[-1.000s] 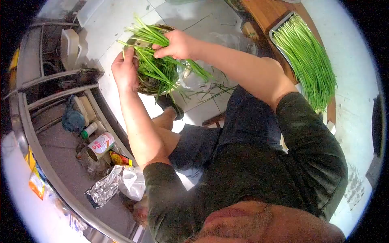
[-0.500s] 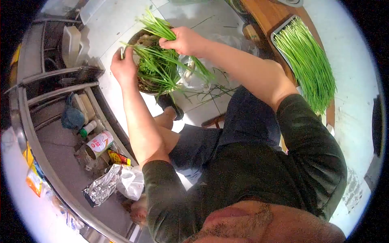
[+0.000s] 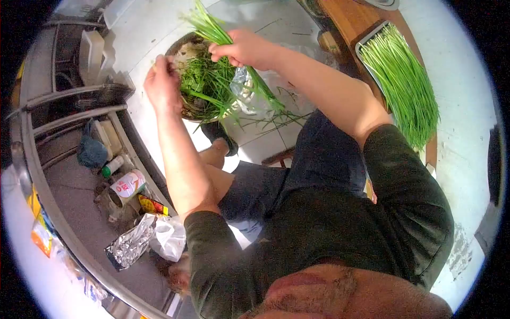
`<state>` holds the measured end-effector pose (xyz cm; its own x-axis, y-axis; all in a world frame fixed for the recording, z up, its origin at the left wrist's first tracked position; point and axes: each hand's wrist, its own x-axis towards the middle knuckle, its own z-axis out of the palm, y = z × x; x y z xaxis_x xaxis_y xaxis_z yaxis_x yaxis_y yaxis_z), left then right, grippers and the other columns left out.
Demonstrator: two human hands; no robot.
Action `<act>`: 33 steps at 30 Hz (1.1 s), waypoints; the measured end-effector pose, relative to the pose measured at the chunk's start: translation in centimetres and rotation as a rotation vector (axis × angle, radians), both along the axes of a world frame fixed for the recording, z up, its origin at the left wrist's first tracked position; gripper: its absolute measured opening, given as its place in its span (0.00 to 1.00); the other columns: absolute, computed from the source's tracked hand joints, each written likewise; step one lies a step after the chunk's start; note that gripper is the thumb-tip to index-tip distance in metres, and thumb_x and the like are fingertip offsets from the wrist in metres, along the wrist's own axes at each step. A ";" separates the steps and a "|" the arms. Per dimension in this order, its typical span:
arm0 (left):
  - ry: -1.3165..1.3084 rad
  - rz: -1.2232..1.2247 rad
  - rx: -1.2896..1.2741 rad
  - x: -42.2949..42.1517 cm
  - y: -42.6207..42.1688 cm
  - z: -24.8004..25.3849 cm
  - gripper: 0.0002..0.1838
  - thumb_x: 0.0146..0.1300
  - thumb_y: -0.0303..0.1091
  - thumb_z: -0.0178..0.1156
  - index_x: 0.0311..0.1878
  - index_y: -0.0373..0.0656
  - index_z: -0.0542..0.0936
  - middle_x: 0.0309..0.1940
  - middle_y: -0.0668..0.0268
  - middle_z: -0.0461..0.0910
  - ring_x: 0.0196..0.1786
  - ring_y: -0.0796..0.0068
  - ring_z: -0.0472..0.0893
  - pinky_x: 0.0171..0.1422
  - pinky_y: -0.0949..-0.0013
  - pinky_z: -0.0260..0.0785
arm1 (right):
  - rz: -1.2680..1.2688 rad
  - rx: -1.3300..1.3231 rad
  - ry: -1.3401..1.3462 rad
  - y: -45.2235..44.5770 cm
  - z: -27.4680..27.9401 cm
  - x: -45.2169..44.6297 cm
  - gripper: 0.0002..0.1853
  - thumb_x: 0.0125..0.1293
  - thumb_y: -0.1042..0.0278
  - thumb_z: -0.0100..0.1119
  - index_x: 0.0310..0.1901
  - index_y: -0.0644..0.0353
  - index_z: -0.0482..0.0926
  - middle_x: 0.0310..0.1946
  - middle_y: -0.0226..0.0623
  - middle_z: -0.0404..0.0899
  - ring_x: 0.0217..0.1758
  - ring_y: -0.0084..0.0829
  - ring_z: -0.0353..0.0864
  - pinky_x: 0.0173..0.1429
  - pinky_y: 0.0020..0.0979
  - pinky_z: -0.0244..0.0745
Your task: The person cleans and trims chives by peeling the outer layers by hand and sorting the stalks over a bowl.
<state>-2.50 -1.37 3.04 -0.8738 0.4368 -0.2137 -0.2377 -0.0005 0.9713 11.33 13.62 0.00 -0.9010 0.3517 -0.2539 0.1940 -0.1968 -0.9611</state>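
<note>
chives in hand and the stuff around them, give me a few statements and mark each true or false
1. The right hand holds a bunch of chives. True.
2. The left hand grips that bunch too. False: it is apart from it.
3. A tray of long chives rests on the wooden table. True.
4. The crumpled foil is on the wooden table. False: it lies beside the white plastic bag.
</note>
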 end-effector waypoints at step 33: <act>-0.085 -0.240 0.145 1.7 0.8 -1.3 0.05 0.66 0.30 0.59 0.37 0.38 0.78 0.26 0.70 0.76 0.20 0.83 0.67 0.23 0.78 0.56 | 0.133 -0.237 -0.045 -0.7 0.8 0.7 0.16 0.69 0.58 0.56 0.50 0.60 0.77 0.38 0.35 0.81 0.36 0.25 0.81 0.37 0.25 0.75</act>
